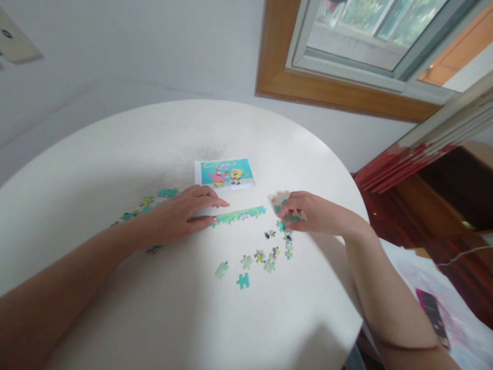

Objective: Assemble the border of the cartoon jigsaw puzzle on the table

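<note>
My left hand (192,208) lies over the table with its fingers apart, thumb and fingertips at the left end of a joined strip of jigsaw pieces (242,216). The strip is turquoise with yellow-green lines. On the right, my right hand (306,211) has its fingers curled down among loose turquoise pieces (280,225); whether a piece is between them I cannot make out. Several more loose jigsaw pieces (259,256), some with their pale side up, lie nearer to me. Behind the strip is a reference picture (227,173) of cartoon figures on turquoise.
More jigsaw pieces (146,203) lie beyond my left forearm, partly hidden by it. The round white table (162,318) stands against a wall with a wood-framed window (346,92). At the lower right, a phone in a pink case (433,316) rests on a white surface.
</note>
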`<state>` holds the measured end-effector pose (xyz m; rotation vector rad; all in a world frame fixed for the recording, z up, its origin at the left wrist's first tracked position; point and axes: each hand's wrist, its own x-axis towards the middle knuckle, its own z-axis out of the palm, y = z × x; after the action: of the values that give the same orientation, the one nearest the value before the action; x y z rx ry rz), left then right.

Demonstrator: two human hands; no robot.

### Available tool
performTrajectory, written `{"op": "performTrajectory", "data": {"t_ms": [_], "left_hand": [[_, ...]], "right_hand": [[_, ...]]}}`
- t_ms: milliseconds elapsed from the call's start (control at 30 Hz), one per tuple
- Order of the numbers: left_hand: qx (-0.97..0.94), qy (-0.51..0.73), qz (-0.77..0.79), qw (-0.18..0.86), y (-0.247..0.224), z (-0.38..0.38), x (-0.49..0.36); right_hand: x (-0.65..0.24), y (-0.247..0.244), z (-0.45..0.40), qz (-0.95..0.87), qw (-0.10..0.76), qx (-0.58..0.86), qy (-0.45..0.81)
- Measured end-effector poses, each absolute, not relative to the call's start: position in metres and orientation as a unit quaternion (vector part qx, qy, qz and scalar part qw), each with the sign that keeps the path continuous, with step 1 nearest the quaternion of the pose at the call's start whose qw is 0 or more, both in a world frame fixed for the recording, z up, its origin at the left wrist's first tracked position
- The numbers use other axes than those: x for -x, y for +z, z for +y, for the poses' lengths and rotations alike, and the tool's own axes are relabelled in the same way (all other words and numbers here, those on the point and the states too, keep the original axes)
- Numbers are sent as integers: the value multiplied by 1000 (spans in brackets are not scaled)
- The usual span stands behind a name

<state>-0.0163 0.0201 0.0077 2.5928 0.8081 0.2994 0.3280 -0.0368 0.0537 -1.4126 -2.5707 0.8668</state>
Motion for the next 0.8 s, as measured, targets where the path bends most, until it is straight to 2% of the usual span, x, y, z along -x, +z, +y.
{"op": "performTrajectory", "data": {"t_ms": [667,800], "left_hand": [[-932,103,288,194,8,19,16],[-932,106,288,194,11,18,15]], "right_hand": [[-317,56,-40,-844,38,452,285],[-334,57,-35,-812,91,506,276]]}}
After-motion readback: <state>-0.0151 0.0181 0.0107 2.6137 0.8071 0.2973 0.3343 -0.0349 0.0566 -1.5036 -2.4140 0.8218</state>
